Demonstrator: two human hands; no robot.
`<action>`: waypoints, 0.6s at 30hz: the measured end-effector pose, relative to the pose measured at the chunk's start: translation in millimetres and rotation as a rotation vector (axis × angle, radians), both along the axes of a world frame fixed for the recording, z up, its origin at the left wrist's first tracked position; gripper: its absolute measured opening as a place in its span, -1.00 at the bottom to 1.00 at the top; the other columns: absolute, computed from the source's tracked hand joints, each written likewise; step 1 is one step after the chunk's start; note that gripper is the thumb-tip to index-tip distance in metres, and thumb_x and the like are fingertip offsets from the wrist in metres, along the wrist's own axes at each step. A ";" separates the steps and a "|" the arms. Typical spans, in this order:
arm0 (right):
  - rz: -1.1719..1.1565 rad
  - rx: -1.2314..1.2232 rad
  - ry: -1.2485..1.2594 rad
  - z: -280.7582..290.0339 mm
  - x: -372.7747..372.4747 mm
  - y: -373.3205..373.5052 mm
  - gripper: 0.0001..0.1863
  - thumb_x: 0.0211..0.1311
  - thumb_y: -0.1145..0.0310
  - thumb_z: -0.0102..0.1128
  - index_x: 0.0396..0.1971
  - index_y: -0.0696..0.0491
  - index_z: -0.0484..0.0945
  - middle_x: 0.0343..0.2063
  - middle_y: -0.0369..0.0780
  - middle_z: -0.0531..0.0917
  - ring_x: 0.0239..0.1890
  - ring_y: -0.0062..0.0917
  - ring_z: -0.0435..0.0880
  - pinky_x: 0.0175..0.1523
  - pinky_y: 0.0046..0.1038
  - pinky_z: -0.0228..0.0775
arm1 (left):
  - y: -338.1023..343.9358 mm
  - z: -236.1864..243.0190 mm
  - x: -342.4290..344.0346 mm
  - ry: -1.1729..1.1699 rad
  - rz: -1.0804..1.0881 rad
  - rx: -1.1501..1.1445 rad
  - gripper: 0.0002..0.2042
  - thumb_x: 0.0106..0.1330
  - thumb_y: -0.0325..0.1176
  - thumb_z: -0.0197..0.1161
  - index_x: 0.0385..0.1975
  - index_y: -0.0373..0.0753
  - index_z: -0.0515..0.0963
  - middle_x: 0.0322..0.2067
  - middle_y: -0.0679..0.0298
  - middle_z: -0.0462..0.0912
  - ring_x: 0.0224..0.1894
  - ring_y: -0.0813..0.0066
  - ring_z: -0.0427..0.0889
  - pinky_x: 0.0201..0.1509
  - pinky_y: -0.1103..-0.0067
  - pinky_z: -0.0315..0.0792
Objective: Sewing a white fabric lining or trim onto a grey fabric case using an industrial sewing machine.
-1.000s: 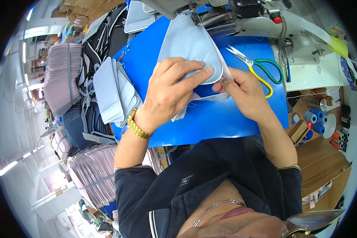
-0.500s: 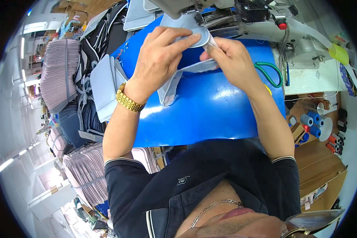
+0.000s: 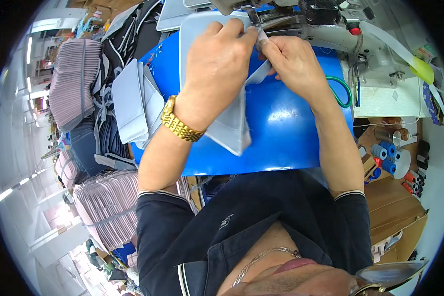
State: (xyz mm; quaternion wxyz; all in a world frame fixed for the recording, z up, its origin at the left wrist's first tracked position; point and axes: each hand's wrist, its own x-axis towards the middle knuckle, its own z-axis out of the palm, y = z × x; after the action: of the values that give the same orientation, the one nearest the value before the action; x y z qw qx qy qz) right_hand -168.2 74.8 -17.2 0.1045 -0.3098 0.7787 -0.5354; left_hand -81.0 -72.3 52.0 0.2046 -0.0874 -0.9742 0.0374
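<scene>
A light grey fabric panel (image 3: 229, 129) lies on the blue work surface (image 3: 286, 133), its upper end close to the presser foot of a sewing machine (image 3: 325, 32). Over the panel, my left hand (image 3: 219, 64) has bent fingers closed on the cloth, with the fingertips mostly hidden. Just right of the needle area, my right hand (image 3: 293, 64) pinches a narrow pale fabric strip (image 3: 263, 35) between thumb and fingers. A loose end of grey cloth (image 3: 259, 74) hangs below those fingers.
Stacked grey panels (image 3: 133, 103) lie on the left. Green-handled scissors (image 3: 349, 93) are partly behind my right wrist. Tied bundles of pinkish pieces (image 3: 74, 81) stand farther left. Thread spools (image 3: 387, 150) and a cardboard box (image 3: 394, 207) are at the right.
The grey panel has swung round and now stretches toward me beneath my left hand. My left hand has shifted right and its fingers have curled. My right hand has moved slightly up.
</scene>
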 end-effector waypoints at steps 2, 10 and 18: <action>0.003 -0.041 -0.017 -4.4 1.6 -0.1 -0.46 0.50 0.09 -0.04 -0.57 0.21 0.56 -0.65 0.04 0.56 -0.51 0.03 0.59 -0.29 -0.05 0.43 | 10.6 -0.4 -1.4 0.001 0.049 0.038 -0.68 0.15 -0.54 0.28 -0.08 -0.21 0.75 -0.25 0.20 0.68 -0.21 0.17 0.67 -0.11 0.34 0.58; 0.074 -0.139 -0.045 3.2 15.7 21.2 -0.51 0.55 0.11 -0.05 -0.45 0.21 0.55 -0.57 0.09 0.55 -0.49 0.01 0.59 -0.30 -0.10 0.40 | 31.6 -8.9 -11.3 0.050 0.176 0.216 -0.89 0.17 -0.44 0.34 -0.37 -0.32 0.69 -0.37 0.08 0.64 -0.29 0.11 0.70 -0.27 0.29 0.60; 0.188 -0.066 -0.265 -4.3 75.7 65.8 -0.58 0.54 0.17 0.12 -0.43 0.24 0.52 -0.66 0.01 0.41 -0.62 -0.27 0.37 -0.43 -0.24 0.27 | 30.1 -33.7 10.2 0.204 0.067 0.478 -0.76 0.29 -0.45 0.29 -0.08 -0.32 0.73 -0.14 0.12 0.68 -0.15 0.14 0.64 -0.09 0.32 0.55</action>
State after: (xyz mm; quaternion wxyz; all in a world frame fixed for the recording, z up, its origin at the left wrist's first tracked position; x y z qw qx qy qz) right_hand -92.5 140.6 -21.5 0.2458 -0.3111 0.7076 -0.5849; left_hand -70.8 -42.2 18.3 0.3154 -0.0002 -0.9321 -0.1783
